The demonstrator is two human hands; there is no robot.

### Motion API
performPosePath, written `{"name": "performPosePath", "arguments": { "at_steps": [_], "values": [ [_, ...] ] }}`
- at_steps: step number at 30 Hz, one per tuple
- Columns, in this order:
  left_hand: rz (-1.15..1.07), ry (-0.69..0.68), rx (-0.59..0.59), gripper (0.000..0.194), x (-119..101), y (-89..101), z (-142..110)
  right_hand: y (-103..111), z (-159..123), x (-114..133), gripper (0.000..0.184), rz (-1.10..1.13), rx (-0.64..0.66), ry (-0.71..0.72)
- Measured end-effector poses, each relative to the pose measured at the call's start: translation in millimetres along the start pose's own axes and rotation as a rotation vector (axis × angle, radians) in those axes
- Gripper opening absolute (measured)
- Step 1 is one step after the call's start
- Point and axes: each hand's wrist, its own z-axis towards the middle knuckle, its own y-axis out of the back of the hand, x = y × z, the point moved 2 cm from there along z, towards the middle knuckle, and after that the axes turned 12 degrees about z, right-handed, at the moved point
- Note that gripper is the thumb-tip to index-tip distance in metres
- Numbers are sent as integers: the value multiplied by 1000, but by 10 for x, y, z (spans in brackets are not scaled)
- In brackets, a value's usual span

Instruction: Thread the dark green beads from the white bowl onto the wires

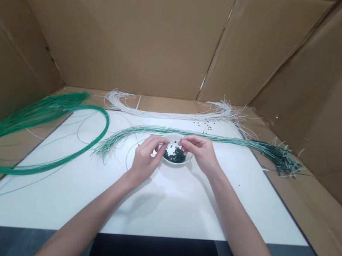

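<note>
Two bare hands meet above a small white bowl [174,165], their fingertips close together over its far side. The left hand [149,152] is over the bowl's left edge, thumb and forefinger pinched on a thin string [173,141]. The right hand [200,151] is over the bowl's right edge, its thumb and forefinger drawn narrow at the other end of that string; whether a bead is also between those fingertips, I cannot tell. The string spans the short gap between the hands, above the bowl. Inside the bowl, a heap of dark beads [175,157] lies toward the near side, with a few loose ones around it

Just behind the bowl, a long bundle of green and pale strings [227,140] runs crosswise, its frayed end to the left of the bowl and its thick dark end well to the right. Farther behind the bowl lies a curved bundle of white strings [166,116], with some scattered beads [209,127] between the two bundles, behind and right of the bowl. Well to the left of the bowl, a large bundle of bright green strings [106,126] bends into a loop. The bowl stands on a white tabletop [226,210], with cardboard walls [140,32] behind and on both sides of it
</note>
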Motion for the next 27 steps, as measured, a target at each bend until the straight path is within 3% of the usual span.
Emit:
{"name": "performPosePath", "arguments": {
  "at_steps": [10,27],
  "values": [
    [-23,-26,-3,11,-10,-20,2,0,3,-7,18,-9,16,14],
    [-10,-47,-22,12,-12,-14,-13,-2,9,-3,13,1,32,28]
  ]
}}
